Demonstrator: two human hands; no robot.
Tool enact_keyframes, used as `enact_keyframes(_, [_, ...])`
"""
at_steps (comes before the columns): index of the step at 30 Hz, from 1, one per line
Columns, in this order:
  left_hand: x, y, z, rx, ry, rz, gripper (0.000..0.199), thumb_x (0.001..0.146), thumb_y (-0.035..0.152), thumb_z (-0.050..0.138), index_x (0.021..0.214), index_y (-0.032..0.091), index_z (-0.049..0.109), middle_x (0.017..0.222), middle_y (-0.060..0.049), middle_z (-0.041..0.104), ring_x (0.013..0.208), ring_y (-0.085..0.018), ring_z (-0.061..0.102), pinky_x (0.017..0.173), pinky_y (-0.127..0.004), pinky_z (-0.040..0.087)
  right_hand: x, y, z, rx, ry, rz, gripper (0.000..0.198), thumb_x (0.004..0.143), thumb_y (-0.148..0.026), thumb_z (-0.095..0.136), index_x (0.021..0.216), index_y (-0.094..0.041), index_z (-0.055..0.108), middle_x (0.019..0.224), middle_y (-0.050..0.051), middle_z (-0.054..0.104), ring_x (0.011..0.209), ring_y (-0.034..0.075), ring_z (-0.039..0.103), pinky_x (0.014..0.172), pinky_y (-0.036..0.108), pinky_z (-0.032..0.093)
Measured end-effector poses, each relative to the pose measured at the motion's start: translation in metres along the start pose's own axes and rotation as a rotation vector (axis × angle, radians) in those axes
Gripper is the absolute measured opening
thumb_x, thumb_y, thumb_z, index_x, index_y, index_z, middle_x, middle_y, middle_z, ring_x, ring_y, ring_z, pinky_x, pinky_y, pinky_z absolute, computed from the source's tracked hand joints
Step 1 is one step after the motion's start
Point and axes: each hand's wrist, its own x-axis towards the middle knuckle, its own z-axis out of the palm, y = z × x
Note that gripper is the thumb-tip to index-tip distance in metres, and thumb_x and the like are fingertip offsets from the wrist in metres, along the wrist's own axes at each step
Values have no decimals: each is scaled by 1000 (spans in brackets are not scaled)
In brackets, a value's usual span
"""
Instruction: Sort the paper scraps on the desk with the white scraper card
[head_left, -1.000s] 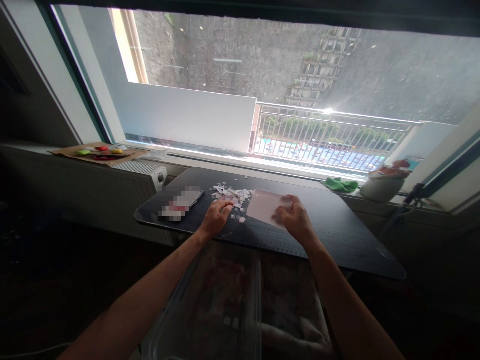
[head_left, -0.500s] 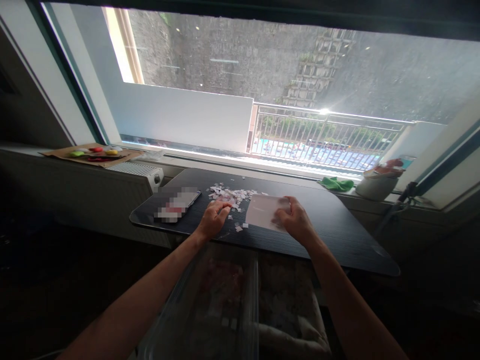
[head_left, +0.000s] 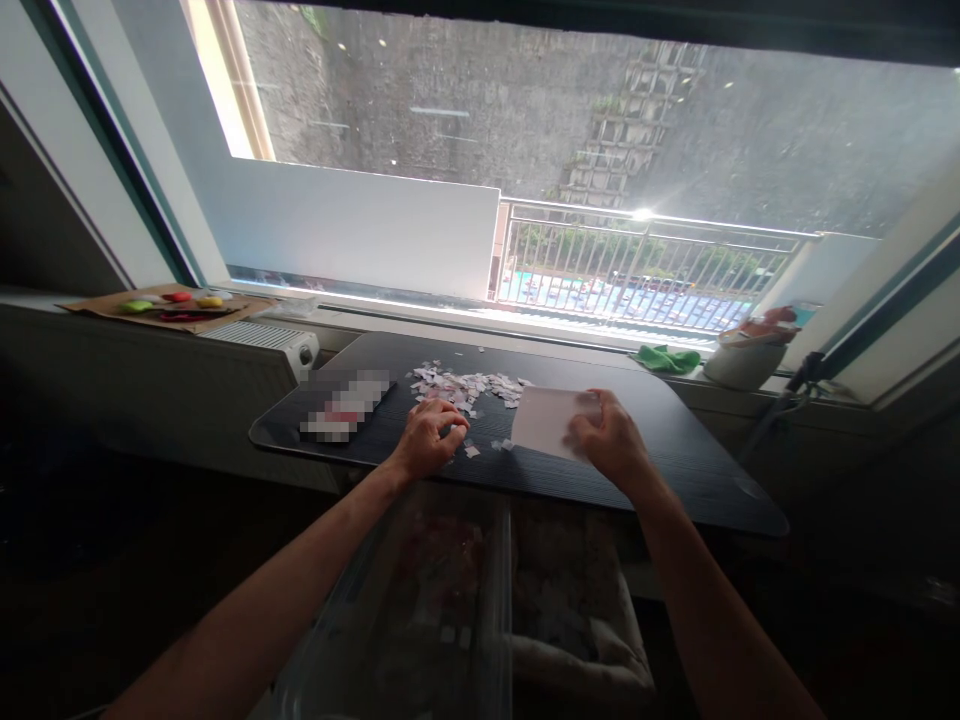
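My right hand (head_left: 611, 435) grips the right side of a pale, see-through sheet (head_left: 551, 420), held low over the dark table (head_left: 675, 470). Fingers show faintly through it. Loose paper scraps (head_left: 461, 385), small and whitish, lie in a heap left of the sheet and beyond my left hand (head_left: 431, 438). That hand rests by the table's near edge, its fingers curled and the thumb close to the index finger. Whatever may be between those fingertips is too small to name. A few stray scraps (head_left: 472, 451) lie between the left hand and the sheet's lower corner.
At the table's left lies a phone-like flat object (head_left: 345, 408), partly blurred out. Below the near edge stands a clear plastic bin (head_left: 506, 600). Along the windowsill are a green cloth (head_left: 667, 360), a pale pot (head_left: 742, 365) and a brown board (head_left: 97, 307) with colourful items. A radiator (head_left: 262, 350) stands left.
My right hand has moved the sheet to the right, away from the heap, uncovering scraps at its left edge. My left hand stays near the same spot. The view has shifted slightly.
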Motion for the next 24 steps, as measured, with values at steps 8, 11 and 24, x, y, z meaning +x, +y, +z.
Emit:
enact_keyframes(8, [0, -1, 0, 4, 8, 2, 23, 79, 30, 51, 76, 24, 73, 92, -4, 70, 98, -23, 60, 98, -39, 43, -9, -5, -14, -155, 44, -18, 41, 78, -25, 51, 119, -20, 54, 78, 7, 69, 67, 25, 66, 69, 38, 50])
enact_keyframes(11, [1, -3, 1, -4, 21, -6, 24, 79, 30, 50, 77, 24, 73, 92, -3, 70, 98, -23, 61, 99, -39, 43, -15, -4, -21, -226, 125, -40, 40, 79, -27, 50, 119, -20, 54, 80, 9, 70, 72, 28, 67, 72, 41, 50])
enact_keyframes(24, [1, -1, -2, -25, 31, -21, 25, 78, 31, 49, 76, 23, 73, 91, -3, 71, 98, -22, 62, 97, -37, 46, -21, -14, 21, 196, -183, -88, 40, 78, -24, 53, 118, -22, 50, 84, 4, 70, 65, 19, 70, 57, 29, 54])
